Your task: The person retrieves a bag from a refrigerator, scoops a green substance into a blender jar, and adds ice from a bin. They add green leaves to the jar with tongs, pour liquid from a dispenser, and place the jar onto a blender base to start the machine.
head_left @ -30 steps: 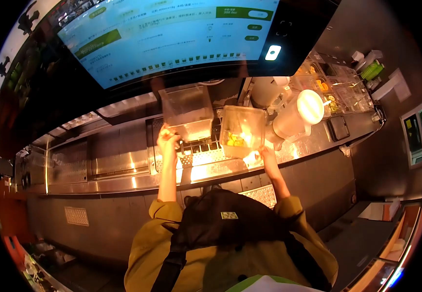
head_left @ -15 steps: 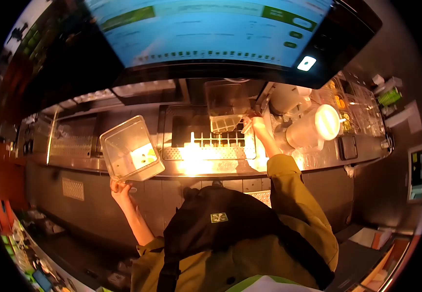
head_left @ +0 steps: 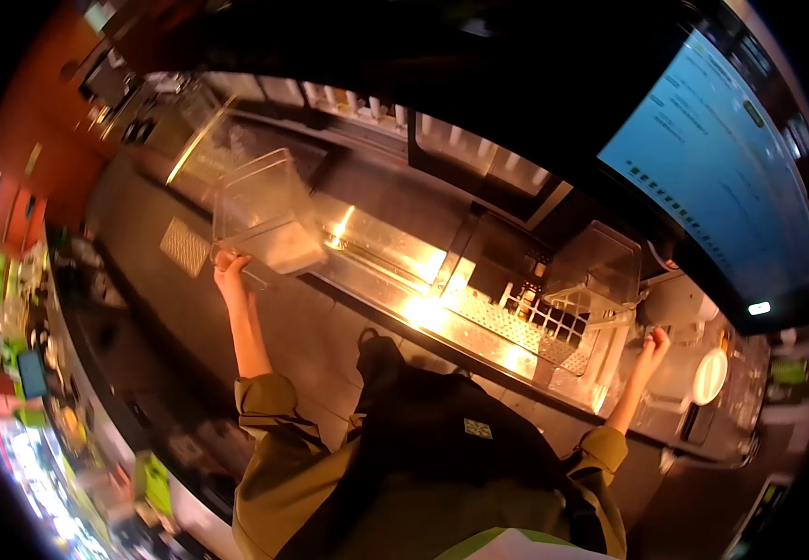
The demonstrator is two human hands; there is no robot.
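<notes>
My left hand point(head_left: 231, 265) is closed on the lower corner of a clear plastic container point(head_left: 265, 210), held tilted above the counter's left part. On the right, my right hand point(head_left: 654, 343) has its fingers curled beside another clear container point(head_left: 593, 268). That container stands tilted over the white grid rack point(head_left: 546, 315) in the sink area. Whether my right hand touches it or holds anything small, I cannot make out. A translucent pitcher with a white lid point(head_left: 709, 375) is just right of my right hand.
A lit screen point(head_left: 717, 168) hangs at the upper right. The metal counter point(head_left: 376, 271) runs diagonally across the middle. A dark mat-like floor lies below it, with a perforated plate point(head_left: 185, 246) at the left. Green items point(head_left: 154, 483) stand on a side counter at the lower left.
The view has turned, so the counter now slants down to the right. My right hand has come away from the container over the rack. My left hand still holds its container.
</notes>
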